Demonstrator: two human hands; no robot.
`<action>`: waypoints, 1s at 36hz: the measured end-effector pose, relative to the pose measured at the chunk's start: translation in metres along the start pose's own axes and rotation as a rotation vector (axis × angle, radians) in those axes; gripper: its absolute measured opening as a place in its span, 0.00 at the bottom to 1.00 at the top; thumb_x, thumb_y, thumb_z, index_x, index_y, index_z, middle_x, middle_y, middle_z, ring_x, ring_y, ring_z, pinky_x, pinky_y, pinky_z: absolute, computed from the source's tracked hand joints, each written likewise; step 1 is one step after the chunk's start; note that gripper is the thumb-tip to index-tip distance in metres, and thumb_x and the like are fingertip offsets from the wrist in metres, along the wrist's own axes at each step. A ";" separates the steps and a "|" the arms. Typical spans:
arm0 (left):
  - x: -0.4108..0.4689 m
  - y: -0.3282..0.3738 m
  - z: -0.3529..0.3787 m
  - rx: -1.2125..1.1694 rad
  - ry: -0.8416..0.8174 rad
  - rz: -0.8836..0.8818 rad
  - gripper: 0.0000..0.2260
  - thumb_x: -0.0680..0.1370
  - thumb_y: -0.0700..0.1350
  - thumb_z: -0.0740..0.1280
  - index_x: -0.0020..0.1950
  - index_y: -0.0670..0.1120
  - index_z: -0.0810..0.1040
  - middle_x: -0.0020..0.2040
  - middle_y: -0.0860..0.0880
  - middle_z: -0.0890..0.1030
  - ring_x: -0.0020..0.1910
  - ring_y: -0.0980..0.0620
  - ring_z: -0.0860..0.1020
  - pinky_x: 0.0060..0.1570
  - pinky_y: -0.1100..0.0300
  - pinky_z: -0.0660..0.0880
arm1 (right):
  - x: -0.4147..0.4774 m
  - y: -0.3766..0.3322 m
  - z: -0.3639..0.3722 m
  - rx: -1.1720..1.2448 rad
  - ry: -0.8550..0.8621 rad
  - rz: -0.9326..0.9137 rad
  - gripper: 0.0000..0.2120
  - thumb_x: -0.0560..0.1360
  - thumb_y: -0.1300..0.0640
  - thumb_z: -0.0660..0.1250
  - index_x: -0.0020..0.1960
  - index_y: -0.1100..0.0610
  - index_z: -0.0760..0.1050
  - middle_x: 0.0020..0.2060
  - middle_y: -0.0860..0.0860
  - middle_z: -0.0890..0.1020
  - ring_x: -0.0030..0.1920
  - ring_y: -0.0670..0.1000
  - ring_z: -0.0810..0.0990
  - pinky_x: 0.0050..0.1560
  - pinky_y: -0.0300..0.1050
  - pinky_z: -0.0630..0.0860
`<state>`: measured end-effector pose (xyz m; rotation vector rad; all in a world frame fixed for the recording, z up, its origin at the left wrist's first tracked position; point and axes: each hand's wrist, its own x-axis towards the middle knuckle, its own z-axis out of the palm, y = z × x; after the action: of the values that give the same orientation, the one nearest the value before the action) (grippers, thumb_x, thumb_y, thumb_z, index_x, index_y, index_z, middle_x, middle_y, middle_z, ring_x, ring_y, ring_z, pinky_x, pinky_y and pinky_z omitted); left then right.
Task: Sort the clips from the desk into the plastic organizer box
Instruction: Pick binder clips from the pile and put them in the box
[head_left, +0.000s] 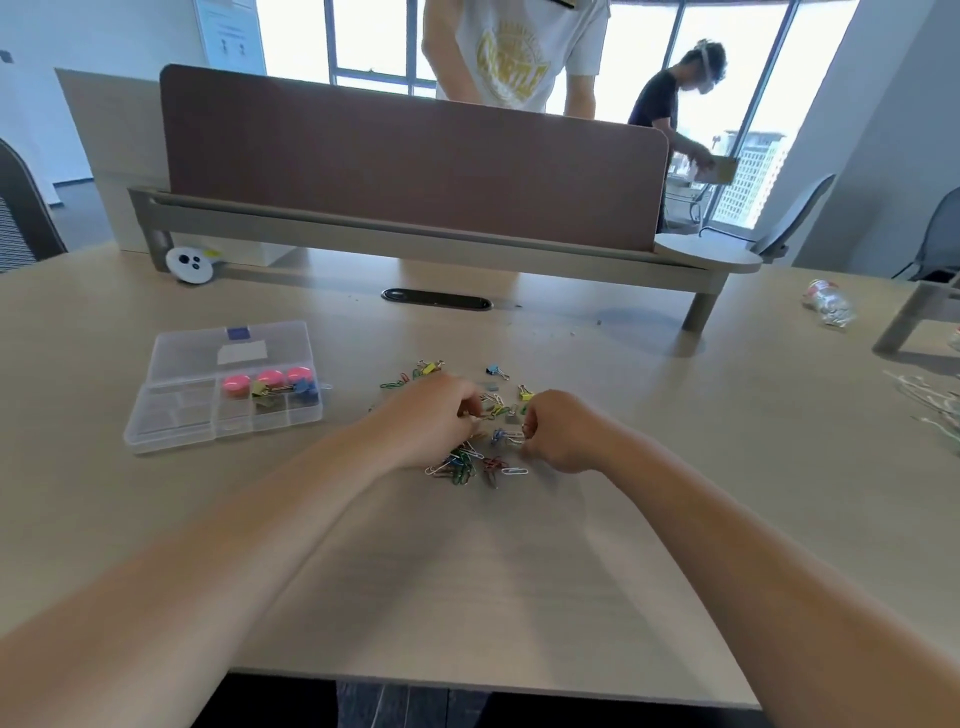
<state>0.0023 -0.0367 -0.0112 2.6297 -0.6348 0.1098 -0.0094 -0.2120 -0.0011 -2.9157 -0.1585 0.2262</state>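
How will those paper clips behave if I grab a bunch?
The paper clips are thin wire tangled in a heap, so probably light and apt to snag and lift in clumps. Flat on the smooth desk, they would likely slide, not roll.

Bare forearms (291, 509), left hand (431, 421), right hand (563, 431); dark trousers (395, 704) underneath.

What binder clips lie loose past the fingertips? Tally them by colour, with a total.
Yellow binder clips: 2
Blue binder clip: 1
Total: 3
A grey piece is too blurred to name; clips between the left hand and right hand are partly hidden, so uncounted.
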 end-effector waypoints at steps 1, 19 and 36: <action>0.000 -0.002 -0.001 -0.009 0.010 -0.004 0.06 0.77 0.48 0.66 0.52 0.50 0.79 0.47 0.52 0.80 0.46 0.51 0.78 0.48 0.53 0.76 | 0.001 0.001 0.001 0.002 0.010 -0.001 0.13 0.73 0.59 0.67 0.32 0.58 0.69 0.32 0.55 0.73 0.38 0.56 0.70 0.34 0.44 0.66; -0.033 -0.099 -0.062 -0.035 0.170 -0.164 0.05 0.75 0.50 0.70 0.49 0.52 0.79 0.43 0.57 0.78 0.43 0.58 0.76 0.40 0.65 0.71 | 0.061 -0.101 0.004 0.284 0.136 -0.276 0.11 0.80 0.58 0.62 0.61 0.53 0.76 0.60 0.50 0.78 0.53 0.50 0.76 0.49 0.39 0.69; -0.049 -0.166 -0.069 0.086 0.160 -0.188 0.02 0.75 0.47 0.68 0.42 0.53 0.78 0.37 0.58 0.76 0.40 0.55 0.76 0.38 0.62 0.69 | 0.106 -0.172 0.011 0.379 0.102 -0.322 0.11 0.78 0.58 0.64 0.41 0.59 0.81 0.33 0.50 0.83 0.31 0.47 0.77 0.42 0.44 0.76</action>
<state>0.0354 0.1464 -0.0226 2.7135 -0.3340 0.2926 0.0774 -0.0292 0.0109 -2.4736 -0.5038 0.0471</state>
